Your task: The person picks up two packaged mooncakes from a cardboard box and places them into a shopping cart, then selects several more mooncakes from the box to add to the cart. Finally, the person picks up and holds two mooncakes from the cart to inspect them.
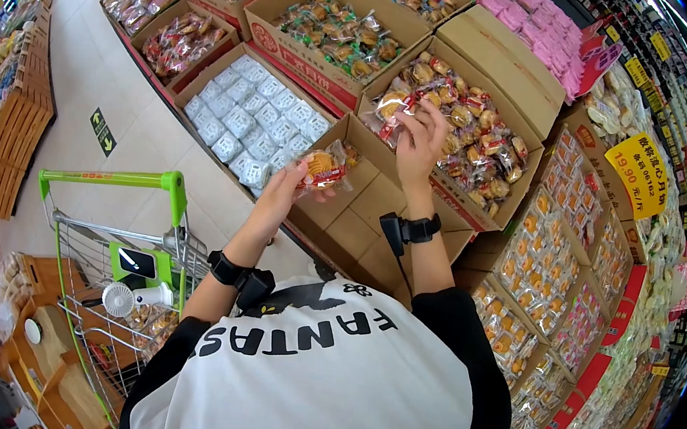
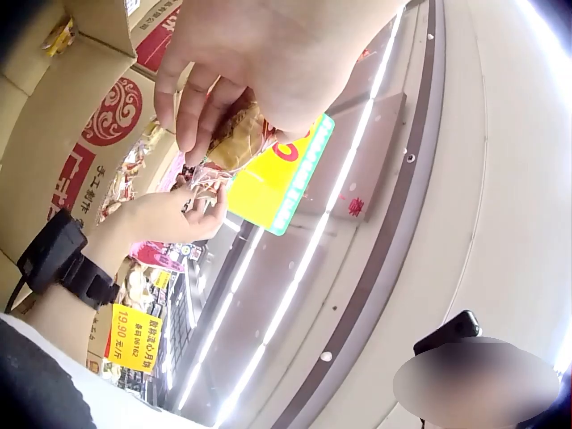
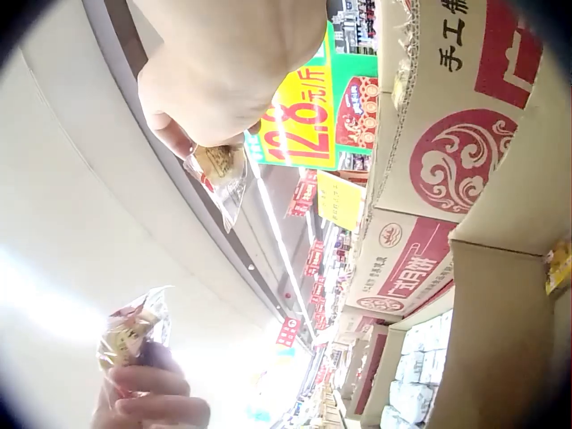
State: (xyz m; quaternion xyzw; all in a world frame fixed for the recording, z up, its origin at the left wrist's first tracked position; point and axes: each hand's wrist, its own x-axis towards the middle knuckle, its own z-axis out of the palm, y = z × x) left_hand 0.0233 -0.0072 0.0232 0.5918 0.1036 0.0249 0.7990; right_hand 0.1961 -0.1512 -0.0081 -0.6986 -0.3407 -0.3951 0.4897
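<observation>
Inside cardboard boxes [image 1: 308, 82], wrapped mooncakes [image 1: 459, 113], white packets [image 1: 241, 122], pink packets [image 1: 538, 24]

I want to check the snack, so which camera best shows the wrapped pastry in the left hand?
The head view: most of the wrapped pastry shows above the left hand. In the left wrist view, fingers hide part; the right wrist view shows it side-on, partly covered.
</observation>
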